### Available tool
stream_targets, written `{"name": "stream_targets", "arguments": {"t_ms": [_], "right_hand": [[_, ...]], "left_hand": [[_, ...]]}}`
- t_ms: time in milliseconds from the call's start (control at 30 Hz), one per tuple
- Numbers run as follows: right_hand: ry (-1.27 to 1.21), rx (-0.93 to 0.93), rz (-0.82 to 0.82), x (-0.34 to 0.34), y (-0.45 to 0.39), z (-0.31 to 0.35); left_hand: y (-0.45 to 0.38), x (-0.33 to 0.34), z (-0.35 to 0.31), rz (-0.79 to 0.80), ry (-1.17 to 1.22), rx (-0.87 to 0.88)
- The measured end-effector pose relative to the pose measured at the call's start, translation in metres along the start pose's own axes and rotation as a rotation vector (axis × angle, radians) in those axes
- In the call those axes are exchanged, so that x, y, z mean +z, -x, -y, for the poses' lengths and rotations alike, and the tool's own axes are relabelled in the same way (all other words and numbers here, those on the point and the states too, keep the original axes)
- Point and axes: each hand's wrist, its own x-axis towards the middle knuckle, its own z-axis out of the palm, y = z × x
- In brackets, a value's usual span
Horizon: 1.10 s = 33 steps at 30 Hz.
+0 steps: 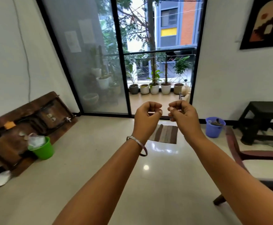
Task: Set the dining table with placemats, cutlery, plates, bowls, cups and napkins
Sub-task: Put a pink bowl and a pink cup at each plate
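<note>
Green bucket (pixel 43 149), blue bucket (pixel 214 127), striped mat (pixel 164 133).

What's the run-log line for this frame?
left hand: curled, empty | right hand: curled, empty | tableware: none in view | striped mat: on floor

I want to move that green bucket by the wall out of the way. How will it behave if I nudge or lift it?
The green bucket looks like thin plastic, so probably light and easy to slide on the glossy floor. It narrows toward the base and holds crumpled white stuff piled above the rim, so a high push may tip it or spill that. Lifting by the rim should work.
</note>
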Motion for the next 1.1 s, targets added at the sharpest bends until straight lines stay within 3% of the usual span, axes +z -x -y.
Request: {"name": "stream_targets", "arguments": {"t_ms": [500, 800, 1100], "right_hand": [[0.09, 0.167, -0.353, -0.077, -0.272, -0.162], [0.111, 0.24, -0.639, -0.134, -0.416, -0.243], [0.104, 0.337, -1.134, -0.282, -0.437, -0.308]], "left_hand": [[-0.284, 0.192, 0.138, 0.258, 0.173, -0.158], [-0.463, 0.322, 0.201, 0.588, 0.14, -0.136], [-0.465, 0.543, 0.226, 1.133, 0.153, -0.175]]}}
